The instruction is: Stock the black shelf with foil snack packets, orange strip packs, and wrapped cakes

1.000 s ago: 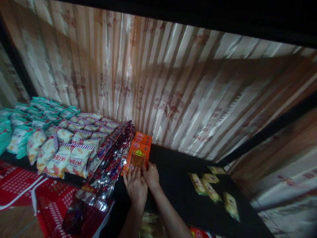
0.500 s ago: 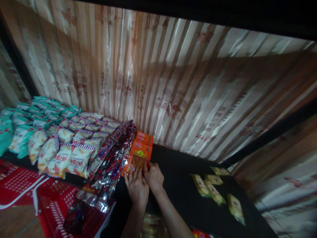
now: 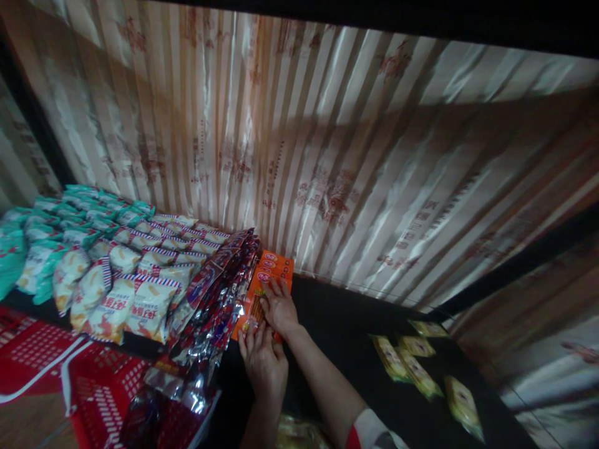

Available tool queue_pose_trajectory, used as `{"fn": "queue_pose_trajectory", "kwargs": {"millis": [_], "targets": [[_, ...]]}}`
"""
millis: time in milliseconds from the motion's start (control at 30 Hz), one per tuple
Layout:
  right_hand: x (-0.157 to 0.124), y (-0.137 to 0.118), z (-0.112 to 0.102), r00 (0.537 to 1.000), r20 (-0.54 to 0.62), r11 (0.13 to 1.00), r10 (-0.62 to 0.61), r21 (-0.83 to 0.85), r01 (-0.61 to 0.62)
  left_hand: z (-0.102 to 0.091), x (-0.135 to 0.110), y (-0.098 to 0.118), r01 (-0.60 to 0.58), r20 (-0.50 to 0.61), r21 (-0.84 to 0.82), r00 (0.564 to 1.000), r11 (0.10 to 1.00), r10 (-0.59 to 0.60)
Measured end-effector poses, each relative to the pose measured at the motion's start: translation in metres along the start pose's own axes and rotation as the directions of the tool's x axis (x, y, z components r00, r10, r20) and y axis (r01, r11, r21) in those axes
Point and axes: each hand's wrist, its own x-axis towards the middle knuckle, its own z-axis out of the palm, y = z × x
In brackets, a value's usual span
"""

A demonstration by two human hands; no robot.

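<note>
Several orange snack packets (image 3: pixel 276 265) with a clear window showing brown sticks overlap in a short row on the black shelf. My right hand (image 3: pixel 281 310) lies on the front packet, fingers stretched out across its middle. Just below, my left hand (image 3: pixel 265 362) rests its spread fingertips on the packet's near edge. Both hands are open and press from above rather than grip. Parts of the front packet are hidden under them. Along the left side, touching or nearly touching the orange packets, leans a row of shiny dark red and purple packets (image 3: pixel 219 287).
White snack bags (image 3: pixel 152 308) and green bags (image 3: pixel 42 265) fill the left of the black shelf (image 3: pixel 337 337). Several yellow packets (image 3: pixel 423 374) lie at the right. A red basket (image 3: pixel 100 399) stands below at the left. Behind hangs a pleated curtain-like sheet (image 3: pixel 299 143).
My right hand has moved up and away onto the front orange packet, its fingers now extended. My left hand has dropped slightly nearer. Another orange packet top shows in the overlapping row.
</note>
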Motion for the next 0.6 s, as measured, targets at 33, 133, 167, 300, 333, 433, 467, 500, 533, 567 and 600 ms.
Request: {"fn": "queue_pose_trajectory", "kwargs": {"millis": [33,133,167,300,333,433,467,500,533,567,600], "targets": [[0.003,-0.001,0.0,0.999,0.034,1.0,0.012,-0.011,-0.012,-0.001,0.0,0.002,0.003,-0.001,0.021,1.0,1.0,-0.003],[0.008,-0.002,0.005,0.991,0.111,0.997,0.07,-0.027,-0.067,0.0,0.0,0.003,-0.013,-0.015,0.067,1.0,0.998,0.014],[0.009,-0.001,0.007,0.989,0.121,0.996,0.084,-0.024,-0.081,0.001,0.0,0.001,-0.022,-0.02,0.082,1.0,0.996,0.023],[0.01,0.002,0.012,0.99,0.115,0.996,0.087,-0.011,-0.086,0.009,-0.001,-0.008,-0.081,0.0,0.133,0.997,0.988,0.082],[0.009,0.002,0.013,0.99,0.114,0.997,0.08,-0.011,-0.079,0.011,-0.001,-0.009,-0.091,0.003,0.137,0.996,0.986,0.091],[0.009,0.002,0.012,0.993,0.1,0.998,0.056,0.0,-0.056,0.014,-0.003,-0.012,-0.095,-0.012,0.127,0.995,0.987,0.097],[0.008,0.001,0.011,0.995,0.093,0.999,0.044,0.007,-0.045,0.014,-0.003,-0.012,-0.094,-0.021,0.121,0.995,0.988,0.097],[0.007,0.001,0.011,0.996,0.084,0.999,0.034,0.015,-0.035,0.014,-0.003,-0.012,-0.094,-0.03,0.113,0.995,0.989,0.098],[0.007,0.001,0.01,0.997,0.074,0.999,0.023,0.025,-0.025,0.014,-0.004,-0.012,-0.097,-0.037,0.105,0.994,0.99,0.102],[0.005,0.001,0.01,0.998,0.063,0.999,0.012,0.036,-0.014,0.014,-0.004,-0.012,-0.101,-0.041,0.097,0.994,0.99,0.105],[0.004,0.002,0.01,0.999,0.053,0.999,-0.003,0.046,0.001,0.015,-0.005,-0.012,-0.102,-0.044,0.092,0.993,0.991,0.106]]}}
